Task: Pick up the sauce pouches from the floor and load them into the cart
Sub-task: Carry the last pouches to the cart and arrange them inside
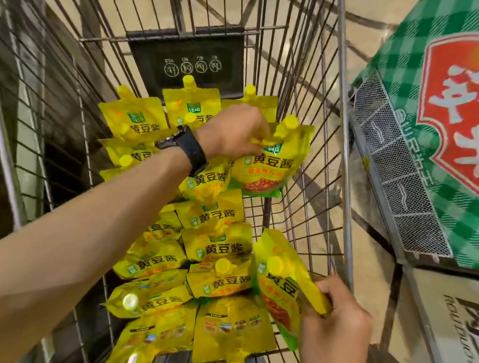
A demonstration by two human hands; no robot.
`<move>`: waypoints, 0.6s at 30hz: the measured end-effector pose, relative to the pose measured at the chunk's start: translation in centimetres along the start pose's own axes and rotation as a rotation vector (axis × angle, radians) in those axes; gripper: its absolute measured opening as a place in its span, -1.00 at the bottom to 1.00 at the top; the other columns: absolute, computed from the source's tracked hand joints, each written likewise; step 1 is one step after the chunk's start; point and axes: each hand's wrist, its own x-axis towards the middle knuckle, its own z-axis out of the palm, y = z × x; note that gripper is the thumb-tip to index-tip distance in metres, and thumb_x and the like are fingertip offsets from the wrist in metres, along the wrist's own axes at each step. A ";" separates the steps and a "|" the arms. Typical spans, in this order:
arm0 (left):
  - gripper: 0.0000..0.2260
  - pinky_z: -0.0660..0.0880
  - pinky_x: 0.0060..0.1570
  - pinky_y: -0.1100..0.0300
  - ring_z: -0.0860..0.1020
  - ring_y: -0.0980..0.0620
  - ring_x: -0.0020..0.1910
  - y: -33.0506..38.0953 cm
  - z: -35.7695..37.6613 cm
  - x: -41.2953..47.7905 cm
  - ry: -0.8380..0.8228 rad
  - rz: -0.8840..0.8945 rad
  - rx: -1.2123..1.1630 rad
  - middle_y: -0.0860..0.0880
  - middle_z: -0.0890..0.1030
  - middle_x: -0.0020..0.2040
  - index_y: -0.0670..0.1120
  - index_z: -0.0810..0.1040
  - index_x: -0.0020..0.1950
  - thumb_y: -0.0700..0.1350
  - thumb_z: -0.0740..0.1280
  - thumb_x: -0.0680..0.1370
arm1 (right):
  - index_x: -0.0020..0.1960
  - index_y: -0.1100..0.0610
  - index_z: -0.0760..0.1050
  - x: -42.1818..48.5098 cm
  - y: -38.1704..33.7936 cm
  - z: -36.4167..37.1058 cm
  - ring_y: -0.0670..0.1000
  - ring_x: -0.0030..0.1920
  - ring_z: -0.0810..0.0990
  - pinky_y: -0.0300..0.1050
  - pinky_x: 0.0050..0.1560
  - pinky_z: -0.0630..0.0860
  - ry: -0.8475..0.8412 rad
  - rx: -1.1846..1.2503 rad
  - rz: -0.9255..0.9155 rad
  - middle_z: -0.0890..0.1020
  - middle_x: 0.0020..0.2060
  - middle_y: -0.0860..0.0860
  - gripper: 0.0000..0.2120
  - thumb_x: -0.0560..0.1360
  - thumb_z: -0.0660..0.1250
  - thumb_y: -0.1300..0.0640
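I look down into a wire shopping cart [345,149] that holds several yellow sauce pouches with yellow caps [219,248], lying in rows. My left hand [236,133], a black watch on its wrist, reaches to the far right of the cart and pinches the top edge of a yellow pouch [267,166] next to its cap. That pouch hangs tilted over the cart's right side. My right hand [336,324] grips another yellow pouch [279,280] by its side at the near right corner, held on edge above the pile.
A green checked carton with a red label [447,116] and a wire mesh basket [394,175] stand close to the cart's right side. A pale box [457,332] sits below them. A black plastic flap [187,64] closes the cart's far end. Beige floor shows through the wires.
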 end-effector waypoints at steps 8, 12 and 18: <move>-0.93 0.52 -0.13 0.35 0.61 0.20 -0.20 -0.2 -3.7 0.7 -0.274 0.287 -0.244 -0.12 0.71 -0.15 -0.15 0.68 -0.11 -0.29 0.50 0.47 | -0.29 -0.07 0.51 -0.8 0.3 -0.1 -0.23 -0.23 0.57 -0.53 -0.30 0.38 0.014 0.172 0.023 0.65 -0.28 -0.13 -0.75 0.26 0.37 0.29; -0.75 0.58 0.02 0.03 0.68 0.00 -0.05 2.2 -1.4 1.9 -0.503 0.378 -0.178 -0.12 0.74 -0.07 -0.04 0.66 -0.16 -0.41 0.45 0.42 | -0.28 -0.09 0.50 -0.5 -0.2 -0.2 -0.28 -0.26 0.54 -0.55 -0.33 0.35 0.026 0.178 0.041 0.61 -0.37 -0.10 -0.78 0.25 0.33 0.24; -0.67 0.32 -0.26 0.38 0.59 0.01 0.07 0.6 5.4 1.9 -0.338 0.243 0.206 0.04 0.68 0.05 0.01 0.69 0.02 -0.37 0.28 0.49 | -0.28 -0.04 0.53 -0.4 0.0 0.0 -0.28 -0.33 0.52 -0.55 -0.37 0.31 0.046 0.184 0.036 0.60 -0.39 -0.11 -0.79 0.24 0.31 0.27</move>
